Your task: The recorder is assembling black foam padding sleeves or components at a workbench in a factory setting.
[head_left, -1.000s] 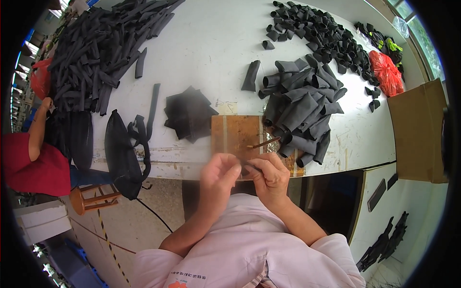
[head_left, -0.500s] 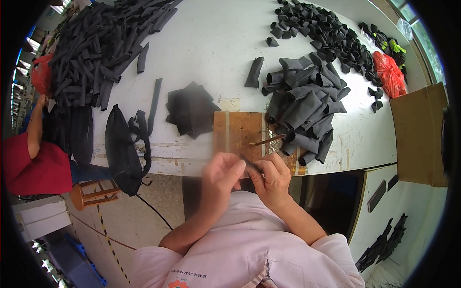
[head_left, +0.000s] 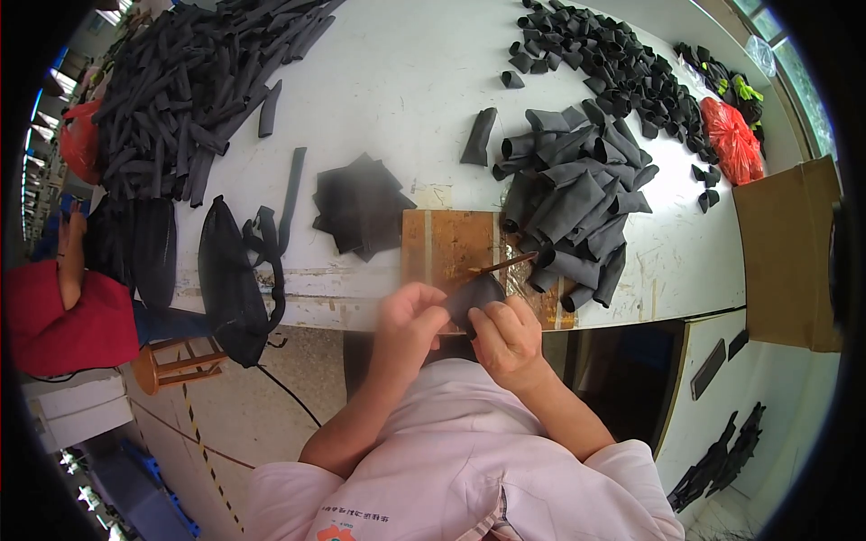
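A small dark grey fabric piece [head_left: 476, 296] is stretched between my two hands at the table's near edge. My left hand [head_left: 411, 323] pinches it at the left side, and my right hand [head_left: 508, 335] grips its lower right edge. Just beyond it lies a brown wooden board [head_left: 442, 236] with a thin brown stick-like tool [head_left: 505, 264] on it. To the left of the board sits a fanned stack of dark fabric pieces [head_left: 359, 203]. A heap of grey fabric tubes [head_left: 577, 203] lies to the right.
Long dark strips [head_left: 171, 99] pile up at far left, short black tubes [head_left: 622, 77] at far right. A black mesh pouch [head_left: 227, 284] hangs over the front edge. A cardboard box [head_left: 789, 257] stands right. Another person in a red shirt [head_left: 72, 316] sits left, near a wooden stool [head_left: 180, 365].
The fabric piece has turned from a narrow folded edge to a wider face showing between my hands. My hands shift only slightly. The person at left has moved an arm.
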A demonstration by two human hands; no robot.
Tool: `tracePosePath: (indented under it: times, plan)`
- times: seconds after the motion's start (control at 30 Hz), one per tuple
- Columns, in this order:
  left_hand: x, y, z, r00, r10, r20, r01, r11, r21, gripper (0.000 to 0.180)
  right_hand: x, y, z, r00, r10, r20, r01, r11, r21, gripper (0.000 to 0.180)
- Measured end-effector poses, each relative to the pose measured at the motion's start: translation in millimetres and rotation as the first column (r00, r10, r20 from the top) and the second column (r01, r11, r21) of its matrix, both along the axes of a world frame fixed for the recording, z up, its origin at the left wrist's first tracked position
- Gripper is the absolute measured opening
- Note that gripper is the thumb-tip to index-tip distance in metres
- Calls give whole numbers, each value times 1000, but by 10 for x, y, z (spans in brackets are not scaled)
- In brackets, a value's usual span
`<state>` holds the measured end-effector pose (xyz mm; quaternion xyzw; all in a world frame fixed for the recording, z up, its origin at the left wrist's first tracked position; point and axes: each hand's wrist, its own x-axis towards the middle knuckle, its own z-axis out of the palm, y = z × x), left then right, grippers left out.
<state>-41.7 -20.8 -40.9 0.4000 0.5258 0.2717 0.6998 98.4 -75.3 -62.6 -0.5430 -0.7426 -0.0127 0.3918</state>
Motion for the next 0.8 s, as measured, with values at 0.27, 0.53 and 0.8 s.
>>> tracePosePath:
  times: [0.27, 0.53, 0.8]
  plan:
    - [44, -88, -52, 998, -50, 41, 41, 977, 208, 3, -55, -26, 154, 808, -115, -578, -160, 901, -403, 33]
    - [188, -203, -162, 888, 275, -368, 186, 518, 835, 11, -137, 51, 50, 877, -178, -446, 46, 955, -292, 11]
    - [20, 0, -86, 782, 130, 610, 52, 961, -272, 21, 16, 85, -69, 553, -327, -766, -164, 859, -485, 4]
